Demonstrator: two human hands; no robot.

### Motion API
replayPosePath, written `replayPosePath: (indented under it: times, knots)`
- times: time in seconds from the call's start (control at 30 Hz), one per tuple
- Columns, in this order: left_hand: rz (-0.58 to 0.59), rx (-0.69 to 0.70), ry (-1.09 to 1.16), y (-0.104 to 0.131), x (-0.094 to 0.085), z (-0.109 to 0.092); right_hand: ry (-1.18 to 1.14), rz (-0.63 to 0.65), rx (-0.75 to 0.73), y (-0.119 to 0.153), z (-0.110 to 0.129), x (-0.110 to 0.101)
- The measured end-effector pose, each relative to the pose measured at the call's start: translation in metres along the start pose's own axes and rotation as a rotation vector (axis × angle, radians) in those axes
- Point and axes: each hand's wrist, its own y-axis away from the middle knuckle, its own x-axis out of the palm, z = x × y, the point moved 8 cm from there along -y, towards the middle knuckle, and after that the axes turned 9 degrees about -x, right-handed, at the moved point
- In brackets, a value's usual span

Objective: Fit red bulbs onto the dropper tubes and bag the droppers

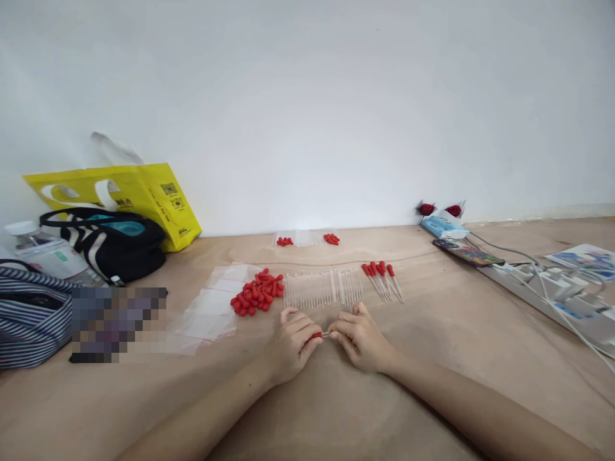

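Observation:
My left hand [298,338] pinches a red rubber bulb [316,335] near the table's middle. Facing it, my right hand [359,337] is closed on a thin clear glass tube [325,334], whose end meets the bulb between my hands. Just beyond my hands lies a row of clear tubes [310,289], side by side. Left of the row is a pile of red bulbs [257,294]. To its right, several droppers with red bulbs fitted [383,280] lie with their tips toward me.
Clear plastic bags [211,307] lie left of the pile. Packed red bulbs [331,239] are near the wall. A yellow bag [177,218], black bag [139,250] and striped bag [33,320] stand left; a phone [468,252] and power strip [542,294] with cables lie right.

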Motion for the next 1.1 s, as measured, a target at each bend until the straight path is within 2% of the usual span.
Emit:
replayPosePath:
  times: [0.17, 0.37, 0.57, 0.67, 0.77, 0.87, 0.97, 1.1]
  knots:
    - [0.072, -0.043, 0.014, -0.003, 0.001, 0.009, 0.013, -0.002, 0.020, 0.000, -0.003, -0.002]
    - [0.020, -0.117, 0.037, -0.003, -0.007, 0.017, 0.027, -0.025, -0.004, 0.002, -0.006, -0.012]
    - [0.025, -0.101, 0.037, -0.002, -0.004, 0.019, 0.248, -0.049, -0.091, 0.003, 0.001, -0.020]
    - [-0.031, -0.173, 0.009, -0.002, -0.008, 0.028, 0.301, -0.057, -0.069, 0.004, -0.005, -0.023]
    - [-0.090, -0.282, -0.024, 0.001, -0.013, 0.041, 0.307, -0.124, 0.129, 0.009, -0.034, -0.036]
    - [-0.095, -0.325, -0.048, 0.002, -0.015, 0.047, 0.338, -0.203, 0.495, 0.024, -0.080, -0.054]
    - [-0.074, -0.305, -0.066, 0.002, -0.013, 0.046, 0.377, -0.204, 0.797, 0.041, -0.116, -0.066]
    - [-0.052, -0.282, -0.082, 0.000, -0.011, 0.043, 0.412, -0.166, 0.949, 0.052, -0.136, -0.073]
